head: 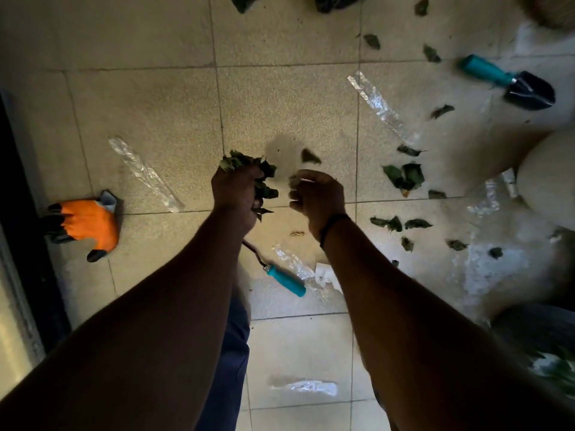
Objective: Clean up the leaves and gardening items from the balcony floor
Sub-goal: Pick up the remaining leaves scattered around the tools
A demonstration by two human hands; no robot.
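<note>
The floor (149, 98) is still holding many leaves (404, 177) off to the right, plus a trowel (510, 84) and a glove (87, 223). The left hand (235, 189) is squeezing a bunch (263, 178) of picked-up leaves. The right hand (315, 192) is hanging loosely curled beside it, holding nothing I can see, so it is best adding nearby leaves slowly, without spilling any.

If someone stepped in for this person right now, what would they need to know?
Left hand grips a bunch of leaves. Right hand is beside it, fingers curled; whether it holds a leaf is unclear.
Done: some leaves gathered.
Left on the floor: loose leaves to the right, the trowel at upper right, a teal-handled tool under the arms, the orange glove at left, and clear plastic strips.
</note>
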